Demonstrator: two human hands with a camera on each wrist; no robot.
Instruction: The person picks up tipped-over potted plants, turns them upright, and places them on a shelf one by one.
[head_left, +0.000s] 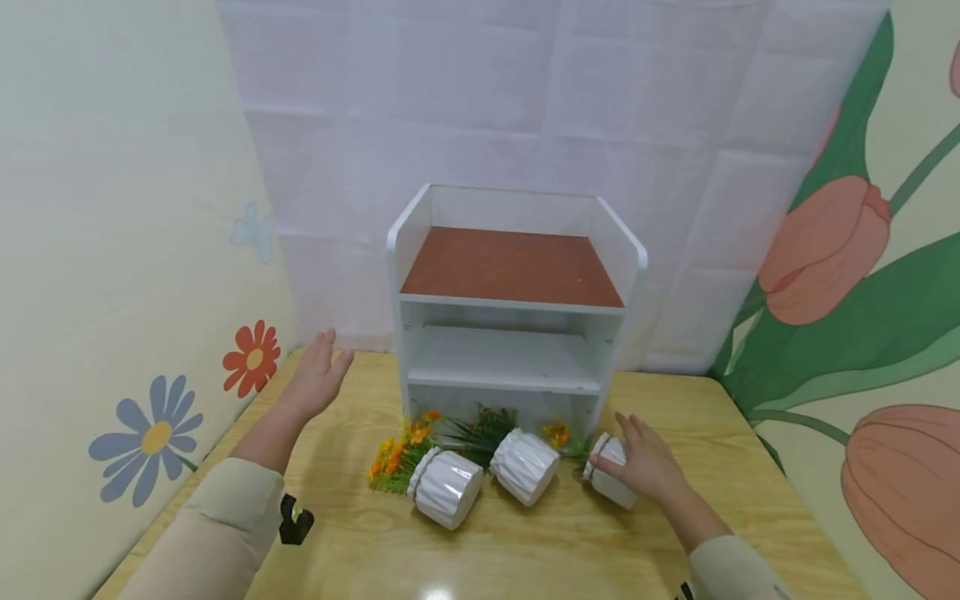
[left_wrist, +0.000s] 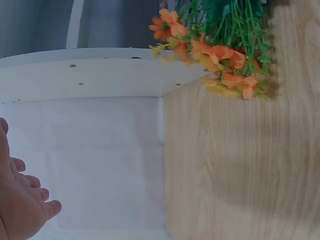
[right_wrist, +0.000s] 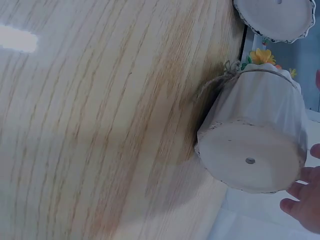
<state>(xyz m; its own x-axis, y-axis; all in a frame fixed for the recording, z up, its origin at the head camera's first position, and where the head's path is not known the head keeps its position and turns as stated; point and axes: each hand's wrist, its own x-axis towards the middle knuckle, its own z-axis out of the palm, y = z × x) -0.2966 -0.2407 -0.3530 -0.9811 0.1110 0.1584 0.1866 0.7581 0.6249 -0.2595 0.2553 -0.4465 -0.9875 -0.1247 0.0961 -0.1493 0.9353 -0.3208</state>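
Three white ribbed pots with artificial flowers lie tipped over before the shelf: a left pot (head_left: pixel 447 487), a middle pot (head_left: pixel 525 467) and a right pot (head_left: pixel 611 472). My right hand (head_left: pixel 647 463) is at the right pot, fingers extended; in the right wrist view the hand (right_wrist: pixel 306 200) is beside that pot (right_wrist: pixel 255 130), and whether it touches is unclear. My left hand (head_left: pixel 315 382) is raised left of the shelf, fingers extended, holding nothing. Orange flowers (left_wrist: pixel 220 55) show in the left wrist view, away from the left hand (left_wrist: pixel 22 200).
A white shelf unit (head_left: pixel 513 390) with a brown top surface (head_left: pixel 510 265) stands at the back of the wooden table (head_left: pixel 525 558). Behind it hangs a pale cloth (head_left: pixel 525 100). Painted walls flank the table on both sides.
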